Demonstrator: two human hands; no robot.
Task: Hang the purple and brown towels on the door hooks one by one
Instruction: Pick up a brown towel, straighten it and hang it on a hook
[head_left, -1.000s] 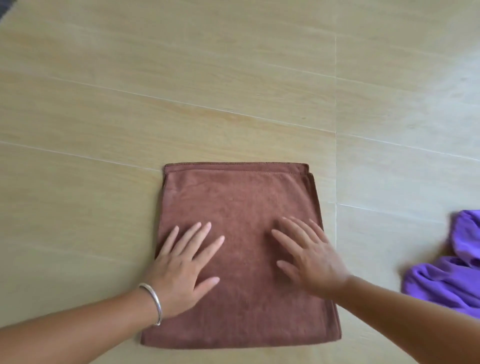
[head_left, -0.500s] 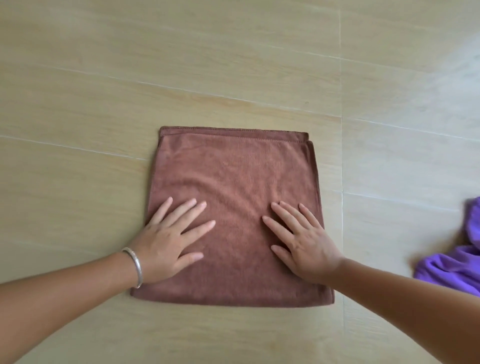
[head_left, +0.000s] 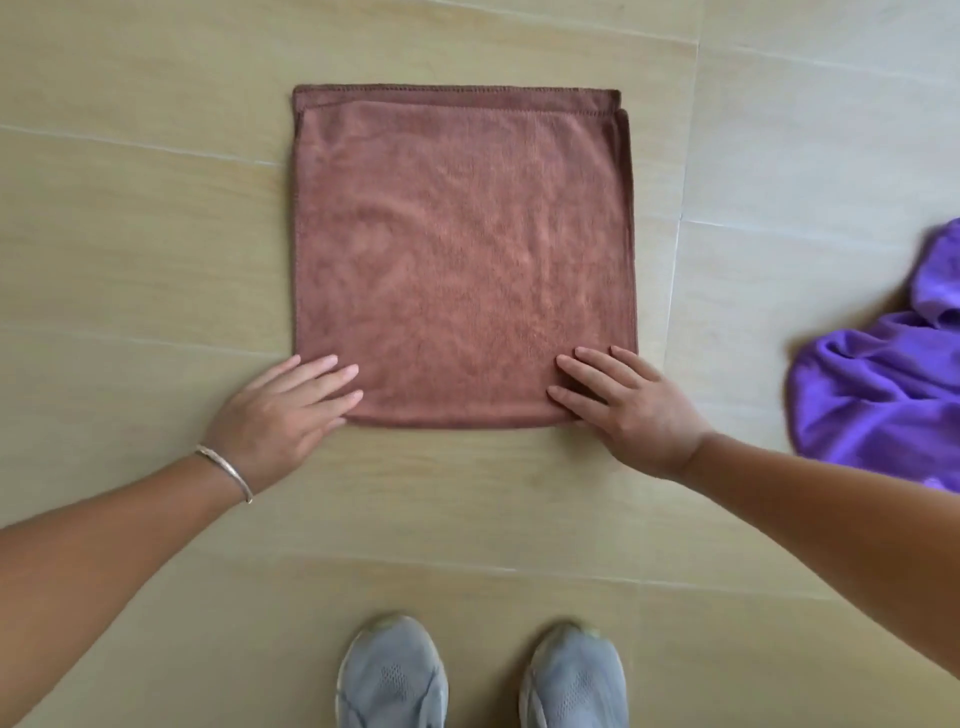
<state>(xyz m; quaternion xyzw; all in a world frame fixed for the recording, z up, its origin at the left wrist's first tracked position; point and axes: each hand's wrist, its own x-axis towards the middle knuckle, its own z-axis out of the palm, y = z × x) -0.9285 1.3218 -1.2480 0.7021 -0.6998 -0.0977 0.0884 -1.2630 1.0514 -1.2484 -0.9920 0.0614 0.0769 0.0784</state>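
both hands lie flat with fingers straight at the near corners of the brown towel — left hand at the lower-left corner, right hand at the lower-right. the towel sits folded square on the tiled floor at mid-frame, and the purple towel lies crumpled at the right edge. neither is hung yet; no door hooks in view. the next move likely calls for pinching the corners and lifting — no containers are visible.
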